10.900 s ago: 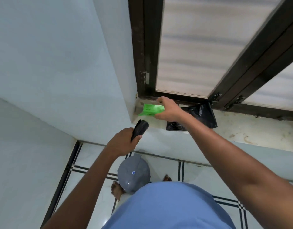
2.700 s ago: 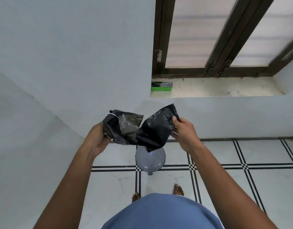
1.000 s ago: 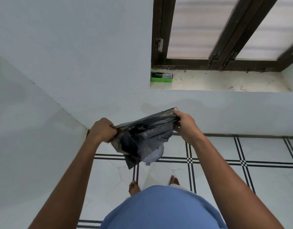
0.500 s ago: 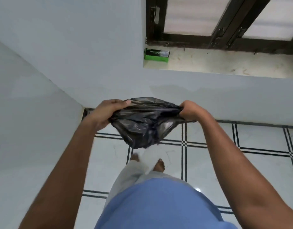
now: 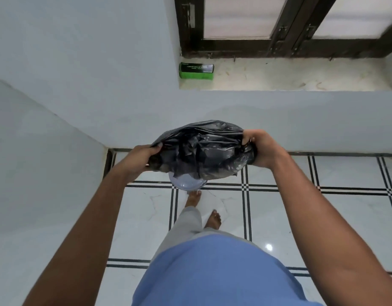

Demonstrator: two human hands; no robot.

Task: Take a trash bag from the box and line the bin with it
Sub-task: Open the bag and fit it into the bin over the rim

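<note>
The trash bag (image 5: 203,151) is stretched between the two hands, the left hand (image 5: 138,159) at its left edge and the right hand (image 5: 262,149) at its right edge, fingers (image 5: 245,138) curled over the rim. Directly below the bag stands the bin (image 5: 186,184) on the floor (image 5: 323,213), mostly hidden by it (only its near edge shows). The person's feet are on the floor just behind the bin, nearer the camera. Beyond the hands a wall rises to a window ledge (image 5: 301,78); the box (image 5: 196,71) lies at the ledge's left end, against the side wall, below the window frame (image 5: 234,44).
</note>
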